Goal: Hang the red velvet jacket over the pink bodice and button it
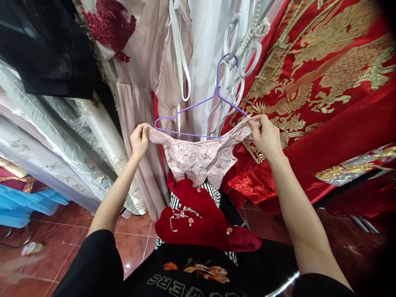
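Note:
A pale pink floral top is stretched out between my two hands. My left hand pinches its left shoulder strap, and my right hand grips the opposite strap. Behind the neckline is a purple wire hanger, its hook pointing up; its right end passes behind the top near my right hand. Below the top, a dark red velvet garment with beaded decorations lies over my lap, with black-and-white striped cloth showing at its edges.
Pinkish long dresses hang ahead, beside white scrolled metalwork. On the right hangs red cloth with gold embroidery. White gowns, a black garment and blue tulle hang left, above a red tiled floor.

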### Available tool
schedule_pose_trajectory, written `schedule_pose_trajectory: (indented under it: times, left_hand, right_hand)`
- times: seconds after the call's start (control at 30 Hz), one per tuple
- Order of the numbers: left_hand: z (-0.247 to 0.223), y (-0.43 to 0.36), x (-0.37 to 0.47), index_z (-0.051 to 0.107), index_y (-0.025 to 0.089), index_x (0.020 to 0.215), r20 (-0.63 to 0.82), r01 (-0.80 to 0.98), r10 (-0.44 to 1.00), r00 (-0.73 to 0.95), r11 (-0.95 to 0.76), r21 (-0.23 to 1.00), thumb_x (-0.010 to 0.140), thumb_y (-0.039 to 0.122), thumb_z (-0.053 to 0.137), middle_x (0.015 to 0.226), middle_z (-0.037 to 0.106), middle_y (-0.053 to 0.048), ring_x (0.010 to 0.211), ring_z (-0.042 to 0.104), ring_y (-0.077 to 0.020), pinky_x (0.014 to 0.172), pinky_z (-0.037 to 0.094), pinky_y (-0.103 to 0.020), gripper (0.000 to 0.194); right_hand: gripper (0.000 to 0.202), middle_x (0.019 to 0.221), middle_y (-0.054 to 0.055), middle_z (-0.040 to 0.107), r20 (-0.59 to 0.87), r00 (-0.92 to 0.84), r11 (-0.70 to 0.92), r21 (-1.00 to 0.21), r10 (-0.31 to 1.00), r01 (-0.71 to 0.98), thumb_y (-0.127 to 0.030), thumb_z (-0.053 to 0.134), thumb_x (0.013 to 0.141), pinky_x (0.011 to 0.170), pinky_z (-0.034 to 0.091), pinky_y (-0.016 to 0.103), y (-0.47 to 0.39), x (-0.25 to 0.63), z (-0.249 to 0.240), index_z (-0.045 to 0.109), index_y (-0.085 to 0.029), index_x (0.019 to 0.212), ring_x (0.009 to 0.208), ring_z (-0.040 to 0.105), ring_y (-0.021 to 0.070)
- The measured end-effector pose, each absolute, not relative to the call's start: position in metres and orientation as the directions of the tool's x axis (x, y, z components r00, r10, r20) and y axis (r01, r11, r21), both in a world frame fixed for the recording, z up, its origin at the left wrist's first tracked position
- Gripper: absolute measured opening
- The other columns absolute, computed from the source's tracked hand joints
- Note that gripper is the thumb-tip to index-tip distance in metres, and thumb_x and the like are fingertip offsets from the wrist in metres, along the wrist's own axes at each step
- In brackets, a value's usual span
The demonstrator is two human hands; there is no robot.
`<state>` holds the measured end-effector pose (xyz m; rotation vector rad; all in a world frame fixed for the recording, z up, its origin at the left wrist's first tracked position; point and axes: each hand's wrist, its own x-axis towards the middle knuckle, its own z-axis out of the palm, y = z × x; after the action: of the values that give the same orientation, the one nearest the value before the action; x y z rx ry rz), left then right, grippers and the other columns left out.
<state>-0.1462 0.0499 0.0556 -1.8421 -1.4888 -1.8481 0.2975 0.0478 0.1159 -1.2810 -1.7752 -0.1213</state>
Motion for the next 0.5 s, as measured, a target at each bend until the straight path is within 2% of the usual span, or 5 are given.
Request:
schedule_pose_trajectory:
  times: [0.23, 0.4, 0.5]
  left_hand:
    - [0.068, 0.048, -0.137, 0.068, 0.019, 0.098, 0.829, 0.692, 0.523, -0.199, -0.524, 0.497, 0.1, 0.053, 0.039, 0.1, 0.073, -0.009, 0.094, 0.067, -0.0184, 0.088, 0.052, -0.03, 0.044]
    - [0.091, 0.051, -0.12, 0.072, 0.021, 0.099, 0.83, 0.723, 0.548, -0.101, -0.533, 0.44, 0.099, 0.052, 0.044, 0.095, 0.074, -0.006, 0.088, 0.067, -0.0186, 0.083, 0.052, -0.03, 0.042]
    - [0.104, 0.06, -0.098, 0.075, 0.02, 0.095, 0.809, 0.684, 0.575, -0.124, -0.541, 0.49, 0.098, 0.051, 0.047, 0.091, 0.074, -0.005, 0.084, 0.067, -0.0188, 0.08, 0.052, -0.03, 0.042]
  right_hand:
    - [0.021, 0.089, 0.007, 0.067, 0.702, -0.033, 0.443, -0.411, 0.711, 0.797, -0.042, 0.049, 0.096, 0.083, 0.046, 0.041, 0.046, 0.298, 0.118, 0.06, -0.025, 0.101, 0.084, 0.061, 0.0248]
    - [0.022, 0.09, 0.007, 0.068, 0.714, -0.053, 0.457, -0.388, 0.698, 0.8, -0.043, 0.048, 0.096, 0.084, 0.047, 0.042, 0.047, 0.299, 0.117, 0.06, -0.026, 0.102, 0.085, 0.061, 0.0256]
    - [0.023, 0.091, 0.008, 0.068, 0.714, -0.051, 0.448, -0.381, 0.698, 0.809, -0.044, 0.046, 0.096, 0.084, 0.046, 0.042, 0.045, 0.299, 0.116, 0.06, -0.025, 0.101, 0.087, 0.061, 0.0259]
